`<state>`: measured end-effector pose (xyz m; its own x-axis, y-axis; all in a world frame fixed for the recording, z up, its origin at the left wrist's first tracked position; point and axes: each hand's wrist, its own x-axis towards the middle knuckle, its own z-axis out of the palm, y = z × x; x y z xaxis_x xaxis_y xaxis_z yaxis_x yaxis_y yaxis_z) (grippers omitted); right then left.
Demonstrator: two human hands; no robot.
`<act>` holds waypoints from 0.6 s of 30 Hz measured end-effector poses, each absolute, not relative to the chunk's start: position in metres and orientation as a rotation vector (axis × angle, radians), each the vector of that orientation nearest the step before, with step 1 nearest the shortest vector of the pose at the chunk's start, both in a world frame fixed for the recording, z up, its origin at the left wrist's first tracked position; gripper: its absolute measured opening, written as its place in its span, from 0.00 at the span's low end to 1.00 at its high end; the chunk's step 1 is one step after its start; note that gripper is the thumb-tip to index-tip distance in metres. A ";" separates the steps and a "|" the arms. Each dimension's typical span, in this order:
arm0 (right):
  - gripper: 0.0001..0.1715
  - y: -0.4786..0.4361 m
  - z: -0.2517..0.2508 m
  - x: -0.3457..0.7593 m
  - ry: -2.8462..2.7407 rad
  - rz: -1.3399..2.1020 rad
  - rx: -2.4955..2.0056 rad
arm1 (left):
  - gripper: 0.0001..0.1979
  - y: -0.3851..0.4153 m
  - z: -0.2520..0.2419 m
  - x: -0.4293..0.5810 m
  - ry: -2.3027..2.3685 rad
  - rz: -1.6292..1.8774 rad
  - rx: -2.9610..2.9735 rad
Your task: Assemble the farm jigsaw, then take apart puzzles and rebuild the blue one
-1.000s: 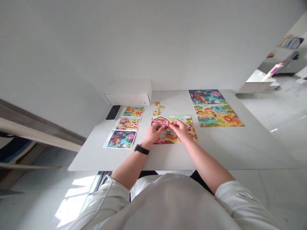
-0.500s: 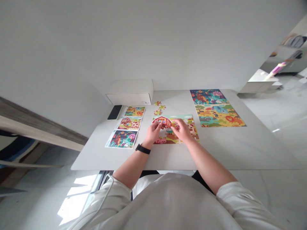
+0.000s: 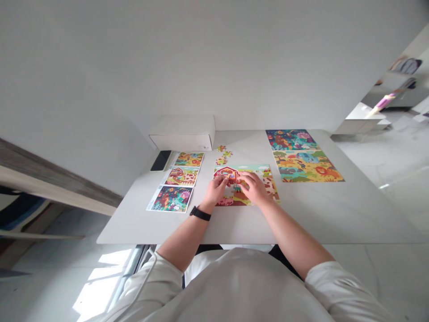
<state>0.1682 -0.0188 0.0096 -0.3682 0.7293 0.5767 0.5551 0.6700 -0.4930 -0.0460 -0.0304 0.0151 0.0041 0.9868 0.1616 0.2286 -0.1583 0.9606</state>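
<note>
A farm jigsaw puzzle [image 3: 250,197] lies mostly assembled in front of me, with a red barn [image 3: 227,171] at its upper left. My left hand [image 3: 215,191], a black band on its wrist, is closed with thumb and index finger at a reddish puzzle piece [image 3: 231,181] over the barn's lower part. My right hand [image 3: 254,188] has its bent fingertips on the barn's right side, gripping at the red piece there. The fingers partly hide the pieces and the middle of the puzzle.
Several loose puzzle pieces [image 3: 221,156] lie behind the puzzle. To the left are three picture cards [image 3: 172,199], a phone [image 3: 161,160] and a white box [image 3: 182,141]. Two finished puzzles, a jungle one [image 3: 306,166] and a dark one [image 3: 291,139], lie at the right. A wall stands behind the table.
My right hand has brought the red piece left and down against the barn, and its fingers now lie flatter over it. My left hand stays beside it. The view has tilted slightly.
</note>
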 end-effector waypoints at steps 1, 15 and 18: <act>0.18 -0.019 0.009 0.169 -2.075 0.268 -0.986 | 0.20 -0.030 0.014 -0.047 1.314 1.223 1.506; 0.20 -0.017 0.008 0.170 -2.170 0.203 -0.950 | 0.24 -0.031 0.013 -0.049 1.368 1.151 1.511; 0.16 -0.016 0.007 0.170 -2.141 0.201 -0.995 | 0.24 -0.029 0.013 -0.052 1.354 1.177 1.449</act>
<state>0.1702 -0.0165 0.0072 -0.4139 0.7104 0.5693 0.5921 0.6851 -0.4244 -0.0519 -0.0286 0.0127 -0.0113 0.9949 0.1006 0.2376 -0.0950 0.9667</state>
